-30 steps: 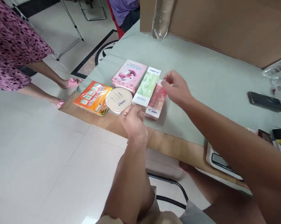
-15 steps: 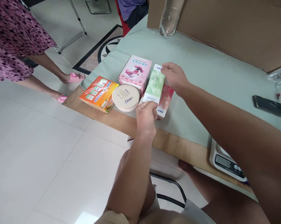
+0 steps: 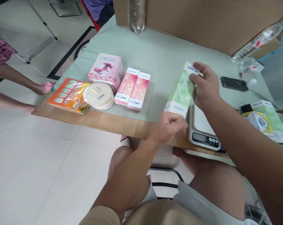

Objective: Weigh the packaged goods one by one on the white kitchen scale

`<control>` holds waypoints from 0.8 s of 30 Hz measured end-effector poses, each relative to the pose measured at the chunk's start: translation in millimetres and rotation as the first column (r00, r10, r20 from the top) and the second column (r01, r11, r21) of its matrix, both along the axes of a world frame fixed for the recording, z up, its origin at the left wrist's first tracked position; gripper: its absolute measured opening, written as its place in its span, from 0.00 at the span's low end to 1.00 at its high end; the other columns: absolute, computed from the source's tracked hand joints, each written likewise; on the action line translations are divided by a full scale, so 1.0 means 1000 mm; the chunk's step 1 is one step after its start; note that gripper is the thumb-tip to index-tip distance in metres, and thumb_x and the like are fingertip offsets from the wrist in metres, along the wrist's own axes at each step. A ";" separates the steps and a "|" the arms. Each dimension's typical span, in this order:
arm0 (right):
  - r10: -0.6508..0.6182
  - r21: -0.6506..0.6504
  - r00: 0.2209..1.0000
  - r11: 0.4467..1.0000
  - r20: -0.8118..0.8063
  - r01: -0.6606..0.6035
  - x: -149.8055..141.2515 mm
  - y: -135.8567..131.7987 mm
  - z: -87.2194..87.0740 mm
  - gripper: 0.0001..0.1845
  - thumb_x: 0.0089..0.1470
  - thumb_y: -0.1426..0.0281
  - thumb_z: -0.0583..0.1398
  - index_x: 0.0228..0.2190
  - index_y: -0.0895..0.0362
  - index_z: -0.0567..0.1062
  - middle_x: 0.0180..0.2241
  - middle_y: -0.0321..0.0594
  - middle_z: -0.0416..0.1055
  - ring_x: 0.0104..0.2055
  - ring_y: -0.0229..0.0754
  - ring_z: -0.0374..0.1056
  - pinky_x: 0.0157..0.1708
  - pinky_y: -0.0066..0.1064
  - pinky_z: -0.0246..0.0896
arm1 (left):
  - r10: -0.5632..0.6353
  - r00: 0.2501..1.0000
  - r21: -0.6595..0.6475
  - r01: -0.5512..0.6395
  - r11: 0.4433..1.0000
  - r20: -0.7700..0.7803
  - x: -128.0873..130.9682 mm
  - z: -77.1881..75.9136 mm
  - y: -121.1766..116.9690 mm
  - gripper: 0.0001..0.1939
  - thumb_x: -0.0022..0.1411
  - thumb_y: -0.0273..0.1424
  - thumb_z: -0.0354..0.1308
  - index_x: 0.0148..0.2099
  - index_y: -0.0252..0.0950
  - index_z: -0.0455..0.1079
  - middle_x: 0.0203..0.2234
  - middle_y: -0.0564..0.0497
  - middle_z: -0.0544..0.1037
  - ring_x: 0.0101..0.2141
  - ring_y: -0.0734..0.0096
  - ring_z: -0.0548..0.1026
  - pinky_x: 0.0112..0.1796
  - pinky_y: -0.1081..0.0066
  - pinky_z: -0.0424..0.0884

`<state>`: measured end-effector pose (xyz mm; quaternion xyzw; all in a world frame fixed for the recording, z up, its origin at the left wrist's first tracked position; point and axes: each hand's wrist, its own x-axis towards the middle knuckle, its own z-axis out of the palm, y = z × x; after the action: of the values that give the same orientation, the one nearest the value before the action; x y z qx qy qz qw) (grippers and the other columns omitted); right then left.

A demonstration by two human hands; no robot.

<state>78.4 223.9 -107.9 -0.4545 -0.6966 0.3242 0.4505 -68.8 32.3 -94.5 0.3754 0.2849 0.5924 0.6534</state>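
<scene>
Between our left hand and our right hand, over the near part of the counter, we hold a green box. Its long axis slants away from us: the near white end points down toward our left hand, the far white end off to the right, by our right hand. Our left hand pinches the near end with curled fingers; our right grips the far end, thumb on the upper face and fingers at the side. The box is long, narrow and square-edged, its smooth card printed with pale leaves.

To the left of our hands, 2 slim pink boxes lie side by side, their long axes leaning the same way. Farther left come a round, smooth cream tub, a chunky pink box and a glossy orange packet. Just right of our left hand is a flat white scale; past our right hand lies a dark, glassy phone.
</scene>
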 end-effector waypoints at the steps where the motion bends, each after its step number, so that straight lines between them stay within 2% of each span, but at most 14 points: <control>1: -0.067 -0.057 0.995 0.996 -0.067 0.063 0.023 -0.012 0.002 0.22 0.59 0.63 0.64 0.54 0.48 0.72 0.53 0.46 0.75 0.51 0.48 0.75 0.49 0.46 0.76 | -0.087 0.996 0.014 0.087 0.996 -0.026 0.013 -0.001 -0.002 0.30 0.49 0.35 0.65 0.18 0.39 0.42 0.15 0.60 0.45 0.20 0.83 0.45 0.26 0.69 0.41; 5: -0.294 -0.234 0.945 0.938 -0.143 0.256 0.094 -0.053 0.005 0.23 0.49 0.64 0.70 0.48 0.45 0.76 0.44 0.41 0.76 0.49 0.53 0.76 0.46 0.50 0.77 | -0.280 0.955 -0.018 0.280 0.960 -0.098 0.056 -0.005 -0.006 0.25 0.49 0.33 0.59 0.18 0.40 0.42 0.15 0.60 0.45 0.20 0.82 0.45 0.26 0.68 0.41; 10: -0.377 -0.323 0.922 0.887 -0.093 0.330 0.129 -0.072 0.006 0.21 0.51 0.70 0.67 0.49 0.48 0.77 0.41 0.38 0.77 0.44 0.46 0.76 0.48 0.48 0.77 | -0.416 0.904 -0.081 0.409 0.909 -0.099 0.081 -0.008 0.001 0.26 0.50 0.35 0.62 0.18 0.39 0.44 0.14 0.60 0.48 0.19 0.83 0.47 0.25 0.70 0.44; 12: -0.382 -0.347 0.921 0.875 -0.071 0.336 0.135 -0.071 0.007 0.21 0.51 0.72 0.67 0.48 0.50 0.78 0.39 0.38 0.77 0.41 0.44 0.76 0.47 0.48 0.78 | -0.560 0.823 -0.145 0.545 0.826 -0.096 0.082 -0.007 0.006 0.26 0.51 0.37 0.65 0.17 0.39 0.49 0.13 0.59 0.54 0.18 0.82 0.51 0.23 0.72 0.46; 15: -0.370 -0.315 0.929 0.883 -0.012 0.347 0.147 -0.064 0.008 0.22 0.48 0.74 0.68 0.47 0.51 0.80 0.40 0.39 0.79 0.43 0.47 0.76 0.47 0.50 0.78 | -0.786 0.618 -0.142 0.777 0.613 -0.014 0.072 -0.006 0.017 0.22 0.54 0.45 0.66 0.22 0.36 0.63 0.17 0.52 0.68 0.20 0.75 0.63 0.23 0.71 0.57; 16: -0.365 -0.265 0.930 0.894 0.039 0.361 0.151 -0.062 0.009 0.23 0.46 0.75 0.68 0.47 0.51 0.81 0.42 0.41 0.79 0.45 0.49 0.77 0.49 0.52 0.77 | -0.814 0.580 -0.109 0.811 0.575 0.026 0.067 -0.005 0.021 0.22 0.54 0.48 0.67 0.25 0.35 0.67 0.20 0.50 0.71 0.21 0.73 0.67 0.24 0.70 0.60; 17: -0.362 -0.196 0.927 0.906 0.101 0.375 0.156 -0.062 0.010 0.25 0.45 0.76 0.69 0.47 0.51 0.81 0.44 0.42 0.80 0.48 0.51 0.77 0.51 0.55 0.76 | -0.805 0.589 -0.080 0.807 0.585 0.062 0.063 -0.005 0.024 0.22 0.55 0.50 0.66 0.28 0.36 0.68 0.21 0.49 0.73 0.22 0.71 0.68 0.25 0.70 0.62; 18: -0.366 -0.115 0.916 0.915 0.163 0.386 0.160 -0.065 0.013 0.26 0.44 0.76 0.69 0.47 0.51 0.81 0.47 0.43 0.80 0.51 0.54 0.76 0.54 0.58 0.75 | -0.752 0.654 -0.067 0.757 0.650 0.079 0.060 -0.006 0.027 0.22 0.55 0.52 0.66 0.31 0.37 0.68 0.22 0.50 0.73 0.22 0.71 0.68 0.25 0.69 0.63; 19: -0.375 -0.039 0.903 0.920 0.212 0.391 0.163 -0.071 0.016 0.26 0.45 0.76 0.69 0.48 0.51 0.81 0.48 0.43 0.80 0.53 0.55 0.75 0.55 0.59 0.73 | -0.652 0.756 -0.061 0.654 0.754 0.054 0.059 -0.006 0.029 0.22 0.57 0.52 0.64 0.32 0.38 0.68 0.22 0.52 0.72 0.22 0.71 0.67 0.25 0.69 0.64; 20: -0.385 0.020 0.891 0.920 0.242 0.392 0.165 -0.081 0.019 0.25 0.47 0.74 0.69 0.49 0.50 0.81 0.49 0.43 0.80 0.54 0.56 0.75 0.56 0.59 0.73 | -0.503 0.864 -0.047 0.501 0.864 -0.032 0.059 -0.007 0.031 0.20 0.59 0.52 0.61 0.33 0.39 0.67 0.22 0.52 0.72 0.23 0.70 0.68 0.27 0.69 0.66; 21: -0.393 0.066 0.883 0.918 0.258 0.390 0.166 -0.095 0.023 0.24 0.50 0.72 0.68 0.50 0.49 0.80 0.49 0.43 0.80 0.54 0.55 0.76 0.56 0.59 0.73 | -0.321 0.929 -0.005 0.326 0.945 -0.186 0.060 -0.009 0.031 0.18 0.60 0.49 0.60 0.34 0.40 0.67 0.24 0.52 0.73 0.26 0.68 0.70 0.31 0.67 0.69; 22: -0.397 0.094 0.878 0.918 0.268 0.386 0.165 -0.113 0.026 0.21 0.54 0.69 0.66 0.51 0.48 0.80 0.49 0.43 0.81 0.53 0.54 0.77 0.55 0.56 0.74 | -0.129 0.915 0.078 0.171 0.982 -0.383 0.064 -0.011 0.032 0.15 0.60 0.46 0.59 0.36 0.40 0.69 0.28 0.50 0.76 0.31 0.65 0.74 0.37 0.65 0.72; 23: -0.411 0.124 0.866 0.912 0.286 0.392 0.162 -0.133 0.027 0.19 0.57 0.67 0.64 0.51 0.48 0.79 0.48 0.42 0.81 0.51 0.53 0.78 0.54 0.55 0.76 | 0.040 0.820 0.189 0.084 0.978 -0.571 0.068 -0.013 0.031 0.13 0.60 0.43 0.59 0.40 0.40 0.71 0.35 0.47 0.79 0.39 0.61 0.76 0.46 0.61 0.73; 24: -0.424 0.160 0.850 0.906 0.313 0.393 0.158 -0.155 0.027 0.19 0.59 0.67 0.63 0.52 0.48 0.78 0.51 0.43 0.81 0.52 0.52 0.78 0.55 0.53 0.75 | 0.162 0.680 0.294 0.083 0.952 -0.715 0.073 -0.015 0.030 0.14 0.59 0.41 0.60 0.44 0.39 0.73 0.43 0.44 0.81 0.48 0.56 0.76 0.54 0.57 0.71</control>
<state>236.3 69.3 -80.4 -0.6204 -0.6651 0.1060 0.4018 4.6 62.0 -110.0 0.6696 0.4360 0.4432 0.4063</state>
